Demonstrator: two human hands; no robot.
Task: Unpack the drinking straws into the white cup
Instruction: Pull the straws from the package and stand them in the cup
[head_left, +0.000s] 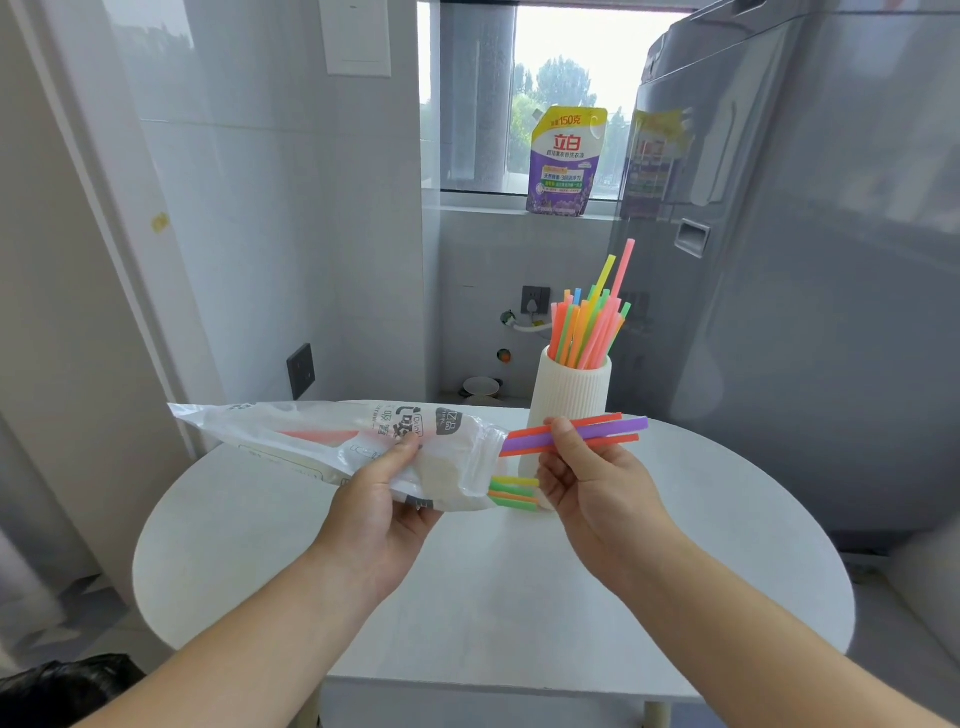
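Three straws (576, 434), two orange and one purple, are pinched in the right hand (582, 475) and lie almost level just in front of the cup (570, 400), roughly at the height of its lower wall. The cup stands on the table (727, 545) with many straws already upright inside it.

Risks:
- The three straws must be tilted upright and lifted over the rim. Judged from the crowded opening, their ends may catch on the standing straws and knock some out.
- The pinch sits near one end of the bundle, so the long free end may fan apart or sag and miss the opening.
- The bag (337, 441) is held level to the left of the cup with its open mouth toward it. Green, yellow and orange straw tips (514, 492) project from the mouth and may slide out onto the table if the bag tips.

Hand pose:
- Right hand: palm toward the camera, thumb on top of the bundle, fingers curled beneath.
- Left hand (384, 499): clasps the bag from below near its mouth, thumb pressed on the top face.
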